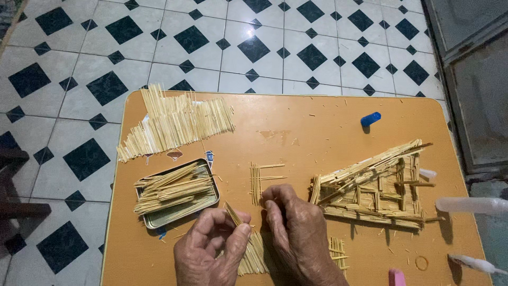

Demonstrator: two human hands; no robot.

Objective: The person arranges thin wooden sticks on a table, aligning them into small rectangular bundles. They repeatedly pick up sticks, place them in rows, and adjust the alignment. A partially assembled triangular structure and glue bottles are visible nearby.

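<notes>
Hands low in the frame: my left hand (211, 246) pinches a small bundle of toothpicks (233, 214), my right hand (296, 228) presses fingers closed on a flat toothpick mat (253, 255) on the orange bench (296, 132).

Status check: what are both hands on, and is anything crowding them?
Left hand pinching a short stick. Right hand pressing down on the flat stick panel. Small stick grid just beyond fingers; tin of sticks to the left.
</notes>
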